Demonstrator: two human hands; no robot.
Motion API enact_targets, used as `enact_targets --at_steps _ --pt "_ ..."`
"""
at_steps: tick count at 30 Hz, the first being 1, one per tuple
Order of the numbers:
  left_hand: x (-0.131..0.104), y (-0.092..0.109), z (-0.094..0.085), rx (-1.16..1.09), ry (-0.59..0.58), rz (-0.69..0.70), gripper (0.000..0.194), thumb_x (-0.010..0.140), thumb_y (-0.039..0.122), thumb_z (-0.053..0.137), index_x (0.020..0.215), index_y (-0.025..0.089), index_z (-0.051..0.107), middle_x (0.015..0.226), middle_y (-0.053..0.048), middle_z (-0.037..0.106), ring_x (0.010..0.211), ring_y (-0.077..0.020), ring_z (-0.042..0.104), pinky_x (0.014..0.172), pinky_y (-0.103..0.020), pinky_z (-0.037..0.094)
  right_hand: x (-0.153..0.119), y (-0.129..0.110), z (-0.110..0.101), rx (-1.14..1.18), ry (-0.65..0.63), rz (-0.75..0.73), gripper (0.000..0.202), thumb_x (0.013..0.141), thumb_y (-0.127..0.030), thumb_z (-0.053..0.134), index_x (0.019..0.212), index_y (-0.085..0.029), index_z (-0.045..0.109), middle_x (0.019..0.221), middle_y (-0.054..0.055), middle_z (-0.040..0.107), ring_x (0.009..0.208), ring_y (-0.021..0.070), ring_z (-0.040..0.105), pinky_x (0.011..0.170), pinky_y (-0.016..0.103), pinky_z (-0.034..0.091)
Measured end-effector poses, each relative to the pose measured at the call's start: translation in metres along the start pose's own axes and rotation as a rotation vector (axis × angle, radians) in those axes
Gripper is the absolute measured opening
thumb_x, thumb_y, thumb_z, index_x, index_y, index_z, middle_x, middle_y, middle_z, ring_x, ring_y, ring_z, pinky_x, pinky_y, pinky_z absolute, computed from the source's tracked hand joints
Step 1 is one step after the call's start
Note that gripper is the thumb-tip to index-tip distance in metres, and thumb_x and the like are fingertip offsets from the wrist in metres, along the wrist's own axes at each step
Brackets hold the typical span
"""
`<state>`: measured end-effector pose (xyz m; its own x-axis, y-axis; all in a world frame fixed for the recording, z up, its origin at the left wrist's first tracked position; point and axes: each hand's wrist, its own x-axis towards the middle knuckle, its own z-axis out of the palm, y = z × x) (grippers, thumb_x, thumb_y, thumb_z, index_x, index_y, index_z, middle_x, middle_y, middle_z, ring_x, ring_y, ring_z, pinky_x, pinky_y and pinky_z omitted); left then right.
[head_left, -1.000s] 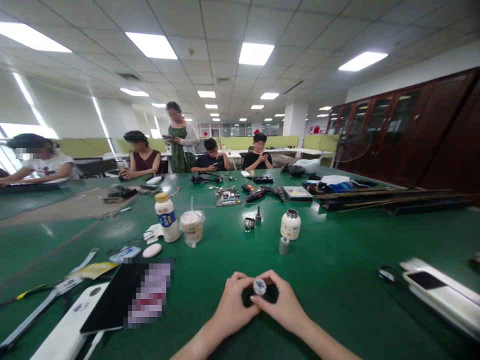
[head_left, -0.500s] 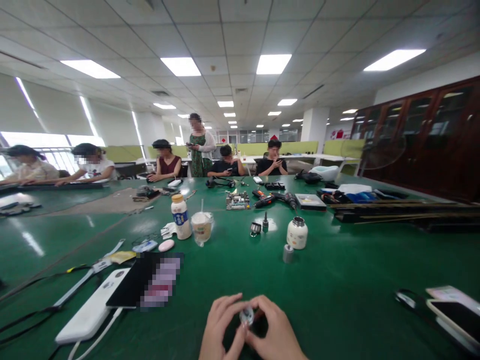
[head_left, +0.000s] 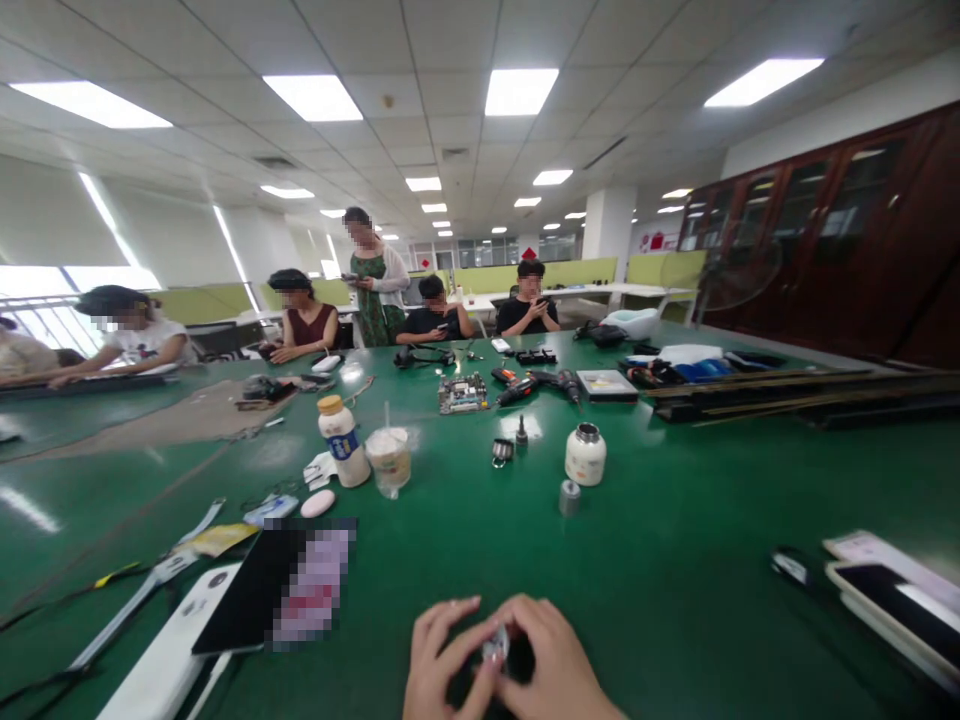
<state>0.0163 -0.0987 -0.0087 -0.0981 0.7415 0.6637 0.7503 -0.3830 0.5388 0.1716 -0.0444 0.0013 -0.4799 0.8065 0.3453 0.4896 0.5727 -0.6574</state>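
Both of my hands meet at the bottom middle, just above the green table (head_left: 675,560). Between their fingertips is a small round metallic part (head_left: 496,645), partly covered by the fingers. My left hand (head_left: 446,660) pinches it from the left, thumb and index finger against it. My right hand (head_left: 551,655) curls round it from the right. Farther off stand a small grey metal cylinder (head_left: 570,498) and an open white jar (head_left: 586,455). A dark metal piece (head_left: 503,452) and a short upright bit (head_left: 522,432) lie left of the jar.
At left are a bottle (head_left: 343,442), a plastic cup (head_left: 388,462), a tablet (head_left: 251,590) and a white power bank (head_left: 169,650) with cables. Phones (head_left: 892,600) lie right. A circuit board (head_left: 463,394) and power drills (head_left: 559,384) are farther back. Several people sit beyond.
The camera view has turned slightly right and tilted, so the table items appear shifted left. My fingers have closed a little further over the metallic part, which stays between both hands.
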Motion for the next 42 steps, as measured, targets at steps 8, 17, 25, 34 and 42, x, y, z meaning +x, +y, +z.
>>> enact_targets --at_steps 8,17,25,34,42 --pt "0.011 0.025 -0.014 -0.062 -0.054 -0.154 0.016 0.084 0.027 0.065 0.097 0.028 0.073 0.11 -0.004 0.064 0.111 -0.0234 0.05 0.099 -0.043 0.041 -0.003 -0.014 -0.003 -0.066 0.091 0.002 0.012 0.076 -0.029 0.066 0.076 -0.022 0.057 0.076 0.0 0.062 0.075 0.018 0.057 0.068 0.026 0.041" --pt "0.003 0.033 -0.005 -0.106 0.01 -0.216 0.009 0.078 0.029 0.072 0.086 0.026 0.076 0.104 -0.004 0.066 0.109 -0.0233 0.052 0.099 -0.041 0.04 -0.026 -0.027 0.003 -0.221 0.1 -0.019 0.014 0.087 -0.031 0.052 0.095 -0.02 0.057 0.087 0.004 0.064 0.082 0.0202 0.06 0.07 0.028 0.043" --pt "-0.02 0.051 -0.012 -0.11 0.015 -0.161 0.009 0.081 0.026 0.069 0.086 0.025 0.076 0.102 -0.003 0.068 0.107 -0.0223 0.052 0.099 -0.04 0.04 -0.056 -0.04 0.0 -0.356 0.057 -0.018 0.031 0.09 -0.04 0.048 0.109 -0.018 0.058 0.1 0.009 0.065 0.088 0.023 0.063 0.075 0.03 0.042" --pt "-0.015 0.053 -0.034 -0.057 -0.087 -0.024 0.008 0.077 0.023 0.073 0.083 0.027 0.077 0.103 -0.002 0.068 0.108 -0.0226 0.053 0.1 -0.04 0.04 -0.061 -0.045 0.0 -0.438 -0.009 0.008 0.041 0.089 -0.049 0.047 0.113 -0.017 0.056 0.105 0.013 0.07 0.098 0.027 0.064 0.081 0.032 0.042" --pt "-0.015 0.05 -0.033 0.013 -0.076 -0.004 0.01 0.077 0.029 0.074 0.086 0.025 0.075 0.108 -0.003 0.065 0.112 -0.0239 0.051 0.103 -0.042 0.036 -0.062 -0.045 -0.002 -0.456 -0.021 0.016 0.04 0.089 -0.053 0.047 0.107 -0.018 0.056 0.098 0.011 0.072 0.09 0.0274 0.067 0.074 0.031 0.043"
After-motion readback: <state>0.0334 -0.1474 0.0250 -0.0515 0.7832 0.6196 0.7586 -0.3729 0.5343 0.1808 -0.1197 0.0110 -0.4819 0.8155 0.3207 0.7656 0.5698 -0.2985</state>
